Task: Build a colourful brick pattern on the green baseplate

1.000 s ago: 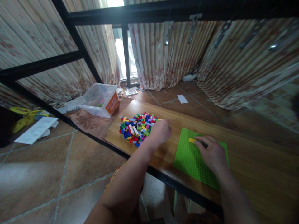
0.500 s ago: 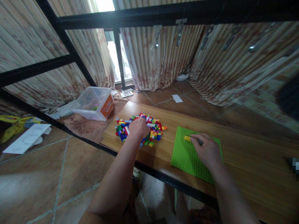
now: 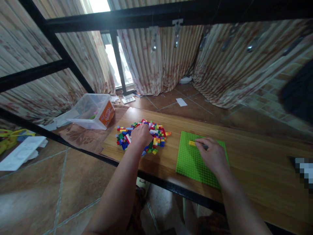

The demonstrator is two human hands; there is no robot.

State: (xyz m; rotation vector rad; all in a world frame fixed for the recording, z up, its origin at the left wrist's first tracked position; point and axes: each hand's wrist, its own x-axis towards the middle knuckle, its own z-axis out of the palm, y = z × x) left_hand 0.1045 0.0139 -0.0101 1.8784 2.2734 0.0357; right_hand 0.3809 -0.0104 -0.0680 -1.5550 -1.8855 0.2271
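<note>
My left hand [image 3: 141, 134] reaches down into a loose heap of colourful toy building bricks [image 3: 158, 141] on the wooden table. Its fingers curl downward, and their tips are hidden by the hand and the bricks. Over the green studded baseplate [image 3: 187, 161], my right hand [image 3: 212, 153] is closed with thumb and fingertips at the right end of a yellow brick [image 3: 192, 143]. That brick lies at or just above the plate's upper part. Something small and dark shows beneath the right fingers; I cannot make out what it is.
A clear plastic bin [image 3: 89, 122] with an orange label and a few pieces inside stands left of the heap, on a brown patterned cloth [image 3: 80, 138]. The wooden tabletop [image 3: 264, 173] has a dark front edge. A black metal frame [image 3: 80, 80] crosses in front of the curtains.
The whole view has shifted slightly, so things appear a little further left. Both hands stay at about the same places, the left in the heap and the right at the yellow brick.
</note>
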